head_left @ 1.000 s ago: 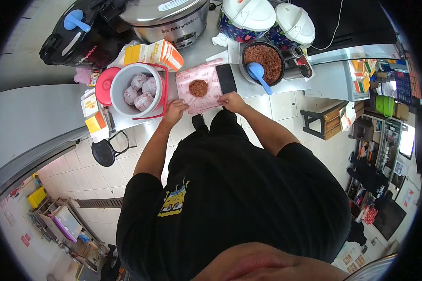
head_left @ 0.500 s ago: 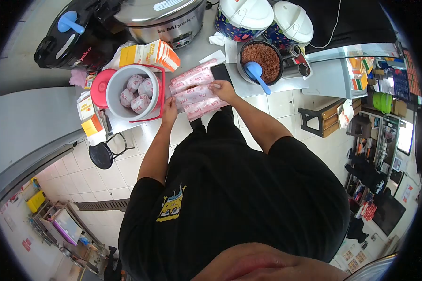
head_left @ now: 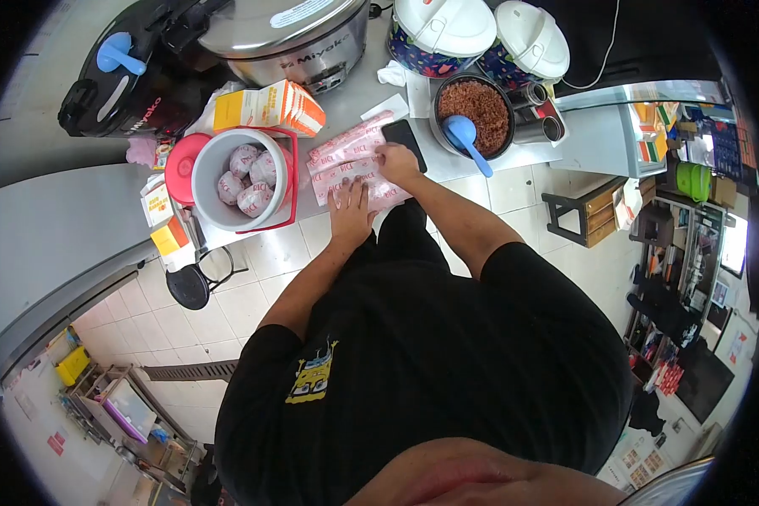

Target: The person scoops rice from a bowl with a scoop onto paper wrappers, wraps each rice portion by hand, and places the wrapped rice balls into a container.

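A sheet of pink-and-white wrapping paper (head_left: 333,179) printed "RICE" lies at the counter's front edge. My left hand (head_left: 351,209) rests flat on its near part, fingers stretched out and apart. At the paper's right side, my right hand (head_left: 399,165) is closed with its fingertips on the edge. More folded pink paper (head_left: 350,145) lies just behind. A black phone (head_left: 406,139) touches the papers on the right. Left of my hands stands a white bucket (head_left: 204,187) with a red handle, holding several round wrapped rice packs (head_left: 255,199).
A black pot of reddish-brown rice (head_left: 491,105) holds a blue scoop (head_left: 461,132). Behind are a steel Miyako cooker (head_left: 304,59), a black cooker (head_left: 135,101) and two patterned containers with white lids (head_left: 447,25). An orange-and-white box (head_left: 278,105) and a red lid (head_left: 184,169) flank the bucket.
My left hand has moved right from the paper's left edge onto its near part, and its fingers have spread. My right hand has shifted slightly left. The paper now lies flatter.
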A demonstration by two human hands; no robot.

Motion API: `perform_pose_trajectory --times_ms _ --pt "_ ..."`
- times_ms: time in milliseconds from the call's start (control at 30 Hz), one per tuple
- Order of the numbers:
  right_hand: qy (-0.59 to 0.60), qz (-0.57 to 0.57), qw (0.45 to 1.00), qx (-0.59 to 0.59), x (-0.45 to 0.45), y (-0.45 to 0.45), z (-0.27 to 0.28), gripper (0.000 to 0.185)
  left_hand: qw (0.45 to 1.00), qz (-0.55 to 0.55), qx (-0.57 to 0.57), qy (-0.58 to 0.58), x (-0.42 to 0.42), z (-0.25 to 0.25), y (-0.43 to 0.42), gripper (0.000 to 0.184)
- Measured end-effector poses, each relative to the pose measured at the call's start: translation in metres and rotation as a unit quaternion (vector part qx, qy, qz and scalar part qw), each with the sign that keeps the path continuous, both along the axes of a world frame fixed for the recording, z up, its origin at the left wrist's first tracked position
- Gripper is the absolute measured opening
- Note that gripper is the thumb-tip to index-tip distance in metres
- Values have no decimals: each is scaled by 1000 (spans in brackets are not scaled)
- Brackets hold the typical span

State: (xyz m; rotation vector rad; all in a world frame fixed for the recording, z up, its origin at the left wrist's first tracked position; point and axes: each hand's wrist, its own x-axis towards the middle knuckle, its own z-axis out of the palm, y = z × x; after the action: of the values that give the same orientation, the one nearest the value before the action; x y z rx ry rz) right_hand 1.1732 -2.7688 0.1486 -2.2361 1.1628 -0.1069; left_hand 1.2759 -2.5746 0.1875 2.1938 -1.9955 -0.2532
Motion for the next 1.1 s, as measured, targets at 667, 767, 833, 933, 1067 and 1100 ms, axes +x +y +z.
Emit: perform_pose_trajectory --times_ms 667,767,833,933,1067,1100 --pt "-44 377 923 -66 67 -44 21 13 1000 5 -17 17 13 -4 -3 72" --pt "40 429 897 -101 51 -19 38 13 1000 2 -10 28 14 -9 -3 71" --pt "15 437 889 -136 38 -15 44 12 999 -4 -8 37 15 -11 -1 70" --pt "-9 395 900 -186 24 -11 62 16 1000 -13 -8 24 18 -8 -2 68" --pt "4 261 960 -106 29 -42 15 25 999 -33 -5 14 16 -3 0 68" --pt "20 215 975 -42 32 -50 18 28 999 -38 -10 15 16 -4 1 68"
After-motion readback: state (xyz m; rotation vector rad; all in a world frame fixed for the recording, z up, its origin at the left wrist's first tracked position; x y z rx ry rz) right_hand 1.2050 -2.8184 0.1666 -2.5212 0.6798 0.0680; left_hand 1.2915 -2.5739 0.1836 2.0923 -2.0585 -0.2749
